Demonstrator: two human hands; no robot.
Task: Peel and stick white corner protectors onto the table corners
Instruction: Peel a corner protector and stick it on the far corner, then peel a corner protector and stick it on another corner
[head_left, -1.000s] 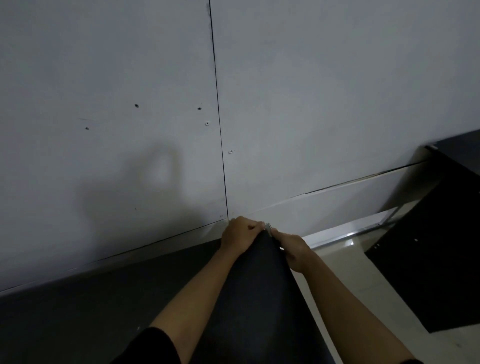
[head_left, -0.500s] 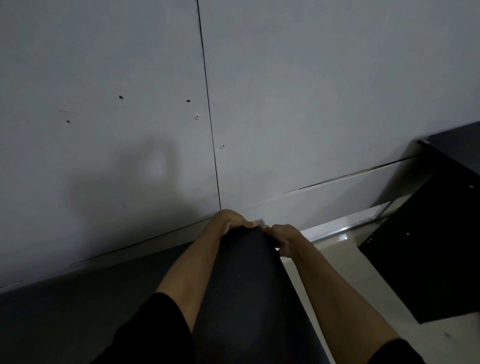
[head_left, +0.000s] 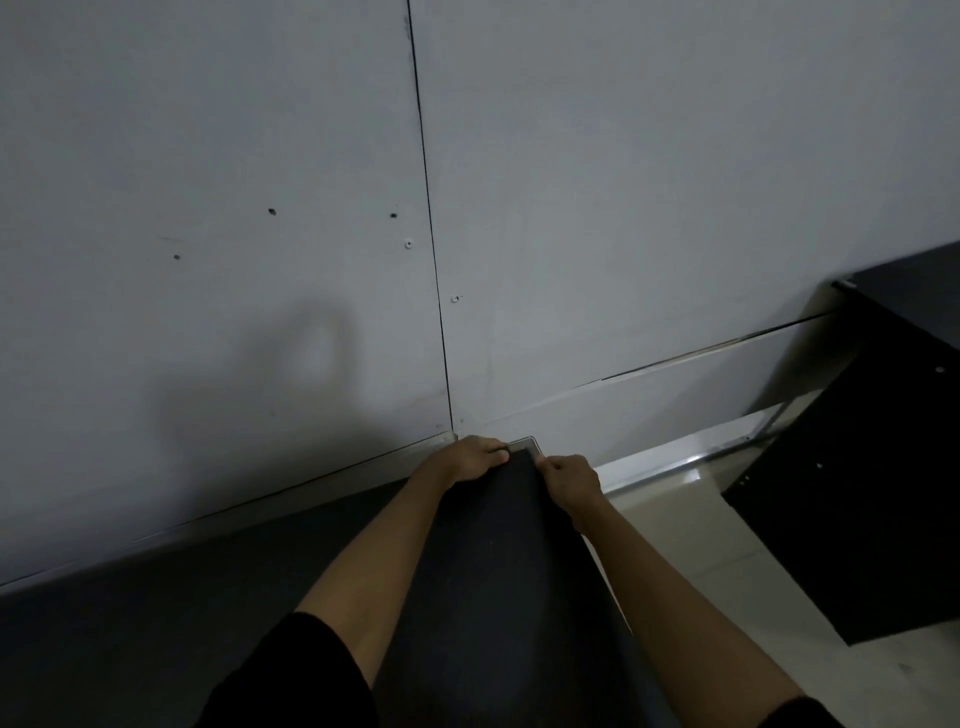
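A dark table (head_left: 493, 571) runs away from me to its far right corner, close to the grey wall. A pale corner protector (head_left: 523, 445) sits on that corner, only its rim showing between my hands. My left hand (head_left: 470, 460) rests on the corner's left side with fingertips pressing the protector. Against the corner's right edge lies my right hand (head_left: 569, 480), fingers curled and touching the protector. Most of the protector is hidden by my fingers.
The grey panelled wall (head_left: 571, 208) stands just behind the corner. A second dark table (head_left: 872, 493) stands to the right, with light floor (head_left: 691, 530) between the two tables. A metal skirting strip (head_left: 675, 460) runs along the wall's base.
My hands have stayed at the corner. The fingers have spread apart slightly, so more of the protector's pale rim shows between them. The view has shifted a little.
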